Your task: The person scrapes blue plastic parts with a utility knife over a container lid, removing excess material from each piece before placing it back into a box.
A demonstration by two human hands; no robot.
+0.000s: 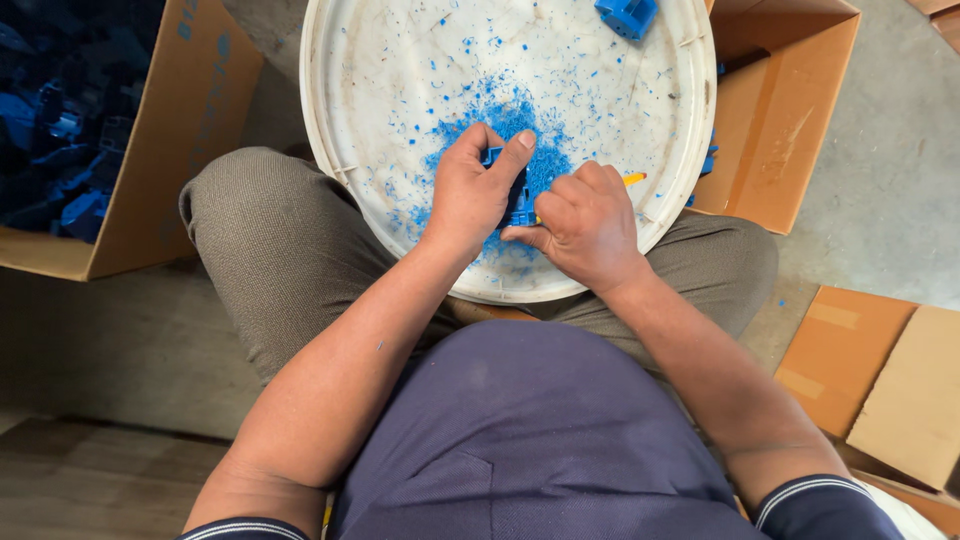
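Soft even daylight, sharp, faint shadows

2 hands over the tray: left hand [472, 195] and right hand [585, 225], and pinched between their fingers, 1 blue plastic part [518, 196]. Beyond the fingertips, at the far rim, 1 more blue part [627, 15]. Under the fingers, 1 round white tray [400, 60] and 1 heap of blue shavings [510, 115]. Out past the left hand's knuckles, 1 cardboard box [170, 150] of blue parts, too jumbled to count. Past the right hand, 1 open box [790, 110].
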